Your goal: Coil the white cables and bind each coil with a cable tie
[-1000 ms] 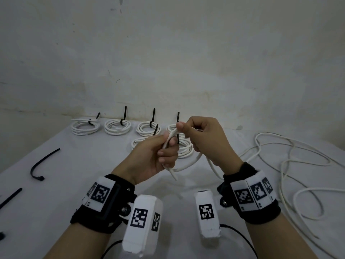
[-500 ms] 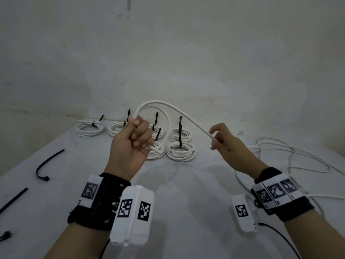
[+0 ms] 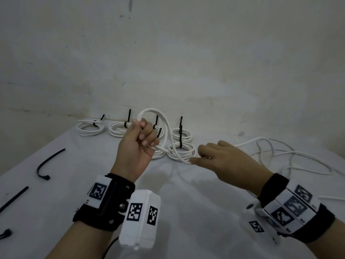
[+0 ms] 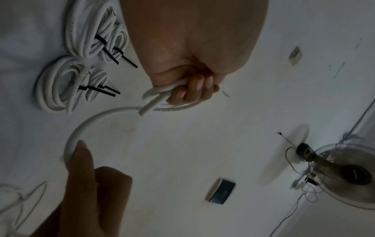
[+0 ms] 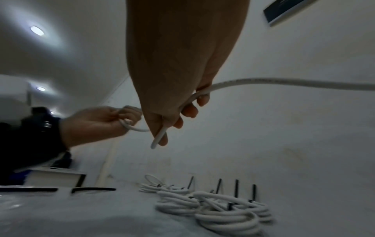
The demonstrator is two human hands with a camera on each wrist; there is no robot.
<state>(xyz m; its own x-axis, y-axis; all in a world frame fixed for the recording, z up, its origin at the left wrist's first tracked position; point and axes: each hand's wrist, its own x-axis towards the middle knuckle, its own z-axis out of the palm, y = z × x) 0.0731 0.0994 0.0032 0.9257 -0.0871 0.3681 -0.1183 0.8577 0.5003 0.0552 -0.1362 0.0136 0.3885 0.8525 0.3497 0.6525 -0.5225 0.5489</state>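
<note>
My left hand (image 3: 143, 139) is a raised fist that grips the white cable (image 3: 165, 120), and one loop arches above the knuckles. From that loop the cable runs down to my right hand (image 3: 197, 158), which holds it lightly between thumb and curled fingers (image 5: 188, 110). In the left wrist view the cable (image 4: 91, 121) crosses itself under the left fingers (image 4: 192, 89). Its loose remainder (image 3: 280, 152) sprawls over the table to the right. Several loose black cable ties (image 3: 48, 163) lie at the left.
Several white coils bound with black ties (image 3: 89, 128) sit in rows along the back of the white table (image 3: 186, 212), just beyond my hands. A wall rises right behind them. In the left wrist view a fan (image 4: 345, 168) shows.
The hands were together; the right slid out to the right along the cable, then dropped and came back toward the left. The left fist rose and holds a loop.
</note>
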